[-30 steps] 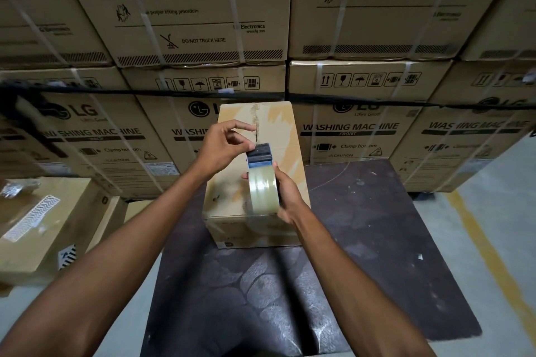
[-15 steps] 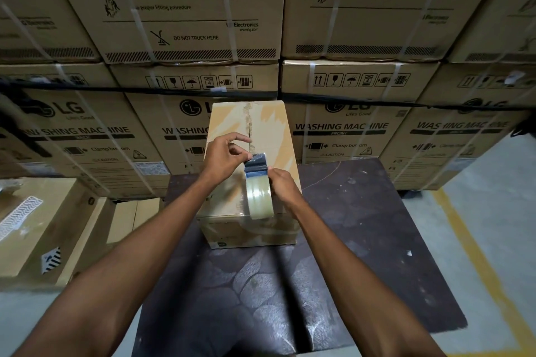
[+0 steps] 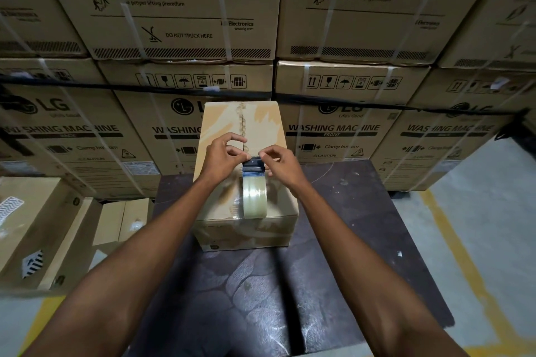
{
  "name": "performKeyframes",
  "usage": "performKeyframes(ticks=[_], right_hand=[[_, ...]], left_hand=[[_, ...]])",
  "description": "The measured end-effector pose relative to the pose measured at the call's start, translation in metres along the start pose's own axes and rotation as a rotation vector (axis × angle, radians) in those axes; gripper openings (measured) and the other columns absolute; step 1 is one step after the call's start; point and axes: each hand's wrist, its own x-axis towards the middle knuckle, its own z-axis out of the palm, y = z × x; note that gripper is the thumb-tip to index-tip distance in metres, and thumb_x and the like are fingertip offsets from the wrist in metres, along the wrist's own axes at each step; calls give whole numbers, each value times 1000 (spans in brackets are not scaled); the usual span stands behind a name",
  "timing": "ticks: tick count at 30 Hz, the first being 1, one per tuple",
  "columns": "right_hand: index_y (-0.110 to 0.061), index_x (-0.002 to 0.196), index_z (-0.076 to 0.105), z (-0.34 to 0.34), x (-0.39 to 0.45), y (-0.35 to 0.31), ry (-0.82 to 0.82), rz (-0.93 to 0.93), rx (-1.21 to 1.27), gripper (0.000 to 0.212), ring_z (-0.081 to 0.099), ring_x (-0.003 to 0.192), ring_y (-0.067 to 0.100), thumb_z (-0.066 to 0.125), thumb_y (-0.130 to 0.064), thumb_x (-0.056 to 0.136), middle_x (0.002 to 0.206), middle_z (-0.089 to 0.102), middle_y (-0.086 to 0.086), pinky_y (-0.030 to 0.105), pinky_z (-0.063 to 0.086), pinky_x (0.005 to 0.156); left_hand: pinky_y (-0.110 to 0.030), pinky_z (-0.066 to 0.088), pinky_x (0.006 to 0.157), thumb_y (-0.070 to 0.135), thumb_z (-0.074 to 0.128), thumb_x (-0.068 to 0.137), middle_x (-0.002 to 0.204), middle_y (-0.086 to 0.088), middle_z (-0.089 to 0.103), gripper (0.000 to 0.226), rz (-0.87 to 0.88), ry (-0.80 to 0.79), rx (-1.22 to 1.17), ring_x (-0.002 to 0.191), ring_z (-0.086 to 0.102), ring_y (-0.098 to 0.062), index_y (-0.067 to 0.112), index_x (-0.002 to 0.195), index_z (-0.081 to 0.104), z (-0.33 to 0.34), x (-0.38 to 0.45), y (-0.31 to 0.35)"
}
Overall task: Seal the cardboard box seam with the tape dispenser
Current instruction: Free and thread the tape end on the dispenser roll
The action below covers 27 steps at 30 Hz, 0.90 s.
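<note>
A small cardboard box (image 3: 261,124) lies on a dark mat, its centre seam running away from me with torn paper along it. The tape dispenser (image 3: 254,191), a clear roll on a dark metal head, stands on the box's near half over the seam. My left hand (image 3: 224,158) pinches at the left side of the dispenser's cutter head. From the right, my right hand (image 3: 278,164) pinches the same head with fingertips. Whether a tape end is between the fingers is too small to tell.
The dark mat (image 3: 261,298) covers the surface under the box. Stacked washing-machine cartons (image 3: 179,9) wall off the back. More cartons (image 3: 32,229) and a flat cardboard piece (image 3: 121,220) sit at the left. Concrete floor with a yellow line (image 3: 464,255) lies to the right.
My right hand has left the roll's side and moved up onto the dispenser's head. The dispenser now rests on the box. My left hand stays at the head.
</note>
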Motion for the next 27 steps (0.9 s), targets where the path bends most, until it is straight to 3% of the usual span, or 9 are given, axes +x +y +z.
performKeyframes(ticks=[3,6,10,12,15,16,19,22,27], right_hand=[[-10,93,76,-1,10,-4,-11,-20,-93,11,71,90,16,73,-20,95,88,75,-4,45,62,84],[-6,85,74,0,17,-6,-2,-28,-121,10,68,83,17,72,-10,94,81,72,-1,50,65,79],[-3,88,73,-1,19,-10,-40,-10,-58,9,68,82,23,70,-3,97,84,70,9,32,63,59],[-1,90,73,-3,21,-9,-43,9,-16,8,69,82,23,69,-1,97,87,70,11,27,61,58],[-2,90,73,-5,24,-5,-65,34,35,8,69,82,21,70,-1,97,87,69,11,26,62,58],[-3,89,73,-5,26,-3,-74,40,46,9,68,81,21,70,-1,97,88,69,11,27,62,59],[-3,89,74,-3,31,1,-84,60,50,8,68,84,22,71,-3,96,90,70,13,36,65,67],[2,90,73,-2,35,4,-76,80,50,8,69,84,24,72,-4,96,89,72,13,46,66,73],[6,93,73,-1,36,3,-98,96,61,10,69,80,21,70,-3,96,88,73,12,34,62,64]], left_hand=[[-25,61,85,3,89,86,75,-2,83,35,-9,5,-8,83,83,-14,15,115,73,1,2,0],[-23,62,82,3,90,85,75,-1,83,33,-19,-4,-25,81,82,-10,16,111,74,2,1,0],[-28,64,93,-2,89,84,108,-12,82,35,-54,-31,-142,102,79,-17,6,114,74,-8,-11,-2],[-26,65,89,1,84,90,114,-10,79,27,-100,-3,-181,102,76,-16,6,114,74,-12,-26,-11],[-31,64,64,12,72,102,94,-12,80,4,-318,23,-318,77,71,-25,8,103,74,-4,-61,-29],[-32,63,60,17,70,104,86,-11,80,12,-361,16,-352,73,70,-25,8,99,75,1,-72,-34],[-35,63,68,32,67,107,81,-6,76,26,-393,-6,-397,74,70,-19,14,89,74,15,-93,-37],[-32,56,66,31,64,108,69,8,70,27,-353,-28,-420,63,65,-8,17,86,68,27,-102,-32],[-35,45,69,42,73,102,78,-1,71,35,-382,-65,-455,71,61,-19,12,84,74,37,-101,-20]])
